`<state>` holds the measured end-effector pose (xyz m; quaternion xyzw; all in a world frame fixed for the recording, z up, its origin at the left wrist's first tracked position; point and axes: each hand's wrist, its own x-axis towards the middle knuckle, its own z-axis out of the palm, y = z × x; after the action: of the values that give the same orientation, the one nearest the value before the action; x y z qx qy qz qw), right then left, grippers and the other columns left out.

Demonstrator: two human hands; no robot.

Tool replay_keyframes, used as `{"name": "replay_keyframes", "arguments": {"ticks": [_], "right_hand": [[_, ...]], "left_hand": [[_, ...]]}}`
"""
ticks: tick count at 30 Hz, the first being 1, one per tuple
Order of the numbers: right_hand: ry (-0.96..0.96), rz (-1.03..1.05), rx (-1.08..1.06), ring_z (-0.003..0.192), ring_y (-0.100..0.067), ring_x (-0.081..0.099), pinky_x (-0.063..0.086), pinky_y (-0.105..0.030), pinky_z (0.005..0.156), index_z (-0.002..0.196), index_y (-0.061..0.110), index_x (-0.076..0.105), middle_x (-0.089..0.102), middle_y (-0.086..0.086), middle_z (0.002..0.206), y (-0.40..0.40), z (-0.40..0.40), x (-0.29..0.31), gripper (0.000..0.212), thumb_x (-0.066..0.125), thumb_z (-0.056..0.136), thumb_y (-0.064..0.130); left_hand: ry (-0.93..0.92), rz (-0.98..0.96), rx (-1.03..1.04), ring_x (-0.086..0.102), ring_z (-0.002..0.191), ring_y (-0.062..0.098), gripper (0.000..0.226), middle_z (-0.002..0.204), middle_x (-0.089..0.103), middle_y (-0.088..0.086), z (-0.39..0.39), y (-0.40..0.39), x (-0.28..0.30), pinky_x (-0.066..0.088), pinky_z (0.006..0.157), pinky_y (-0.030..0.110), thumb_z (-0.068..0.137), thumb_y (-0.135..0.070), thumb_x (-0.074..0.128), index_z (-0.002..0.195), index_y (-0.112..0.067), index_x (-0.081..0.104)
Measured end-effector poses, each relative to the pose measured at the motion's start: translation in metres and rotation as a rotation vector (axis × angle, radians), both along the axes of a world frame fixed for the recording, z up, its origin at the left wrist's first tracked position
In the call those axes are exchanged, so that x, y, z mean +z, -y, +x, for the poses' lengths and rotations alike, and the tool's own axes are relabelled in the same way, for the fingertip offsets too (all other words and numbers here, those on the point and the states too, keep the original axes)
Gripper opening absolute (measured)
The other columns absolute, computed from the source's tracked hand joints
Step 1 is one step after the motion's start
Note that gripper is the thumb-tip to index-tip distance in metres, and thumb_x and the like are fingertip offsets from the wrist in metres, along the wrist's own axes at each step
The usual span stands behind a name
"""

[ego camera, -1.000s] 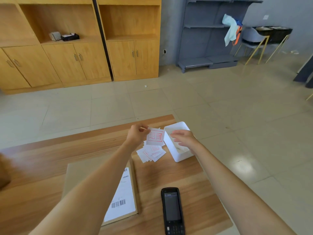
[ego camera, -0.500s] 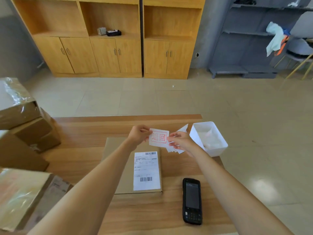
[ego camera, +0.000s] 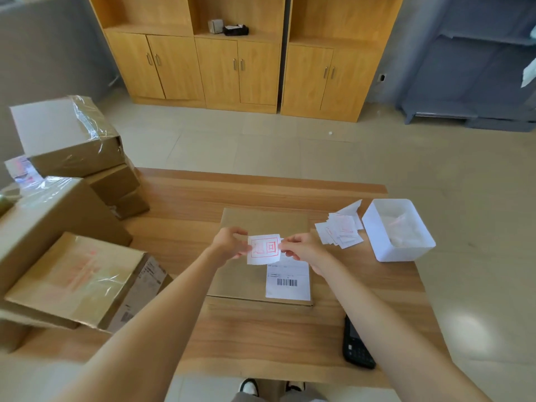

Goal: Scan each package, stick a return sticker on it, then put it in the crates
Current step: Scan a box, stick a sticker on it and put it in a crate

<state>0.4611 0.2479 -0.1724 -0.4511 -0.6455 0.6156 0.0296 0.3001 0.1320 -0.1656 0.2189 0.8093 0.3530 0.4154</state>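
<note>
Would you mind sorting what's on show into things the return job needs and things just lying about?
Job: return sticker, flat package, sticker pile, scanner, stacked boxes.
Lying about: white tub, cabinet items, grey shelving.

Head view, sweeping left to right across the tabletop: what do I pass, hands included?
Stacked cardboard boxes → left hand → return sticker, pinched by both hands above the flat package → right hand → loose sticker pile → white plastic bin.
</note>
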Motion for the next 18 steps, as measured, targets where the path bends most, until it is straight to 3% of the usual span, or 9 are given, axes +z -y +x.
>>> {"name": "replay_keyframes", "arguments": {"ticks": [2,4,9,11,15,18], "right_hand": [[0.017,-0.006,0.012,0.066,-0.004,0.053,0.041,-0.011,0.060,0.085,0.011,0.065,0.063,0.004,0.076,0.010,-0.003,-0.008,0.003,0.069,0.085,0.013],[0.034,-0.005,0.021,0.065,-0.005,0.051,0.039,-0.013,0.059,0.077,0.015,0.064,0.062,0.005,0.074,0.019,-0.007,-0.015,0.009,0.069,0.084,0.013],[0.094,0.040,0.040,0.069,-0.008,0.052,0.042,-0.020,0.062,0.078,0.010,0.068,0.065,0.002,0.075,0.035,-0.016,-0.031,0.004,0.069,0.081,0.010],[0.109,0.069,0.038,0.075,-0.012,0.058,0.047,-0.026,0.070,0.082,0.004,0.072,0.067,-0.002,0.079,0.040,-0.019,-0.036,0.006,0.070,0.078,0.008],[0.148,0.095,0.048,0.073,-0.012,0.056,0.042,-0.020,0.060,0.077,0.008,0.071,0.065,0.000,0.075,0.050,-0.020,-0.042,0.003,0.068,0.077,0.007],[0.155,0.145,0.042,0.080,-0.012,0.059,0.047,-0.025,0.075,0.079,0.008,0.072,0.064,0.003,0.073,0.055,-0.021,-0.048,0.004,0.070,0.076,0.006]], "left_hand": [[0.019,-0.021,0.026,0.047,0.053,0.014,0.033,0.069,0.058,0.003,-0.005,0.011,-0.006,0.041,0.041,0.012,0.082,0.003,0.066,0.112,-0.009,0.058],[0.026,-0.034,0.056,0.052,0.058,0.017,0.034,0.071,0.059,0.006,-0.009,0.020,-0.014,0.046,0.050,0.017,0.080,0.003,0.068,0.111,-0.007,0.056],[0.007,-0.087,0.074,0.058,0.077,0.025,0.025,0.074,0.059,0.007,-0.015,0.032,-0.029,0.053,0.072,0.032,0.077,0.003,0.070,0.091,-0.009,0.053],[0.002,-0.095,0.062,0.058,0.074,0.025,0.024,0.072,0.059,0.007,-0.016,0.036,-0.033,0.053,0.070,0.031,0.077,0.004,0.070,0.083,-0.010,0.052],[-0.043,-0.103,-0.012,0.059,0.071,0.024,0.026,0.072,0.061,0.007,-0.017,0.041,-0.038,0.050,0.061,0.026,0.075,0.006,0.069,0.075,-0.011,0.050],[-0.094,-0.095,-0.067,0.055,0.059,0.017,0.027,0.071,0.059,0.004,-0.015,0.043,-0.041,0.045,0.054,0.021,0.076,0.005,0.070,0.073,-0.012,0.050]]}}
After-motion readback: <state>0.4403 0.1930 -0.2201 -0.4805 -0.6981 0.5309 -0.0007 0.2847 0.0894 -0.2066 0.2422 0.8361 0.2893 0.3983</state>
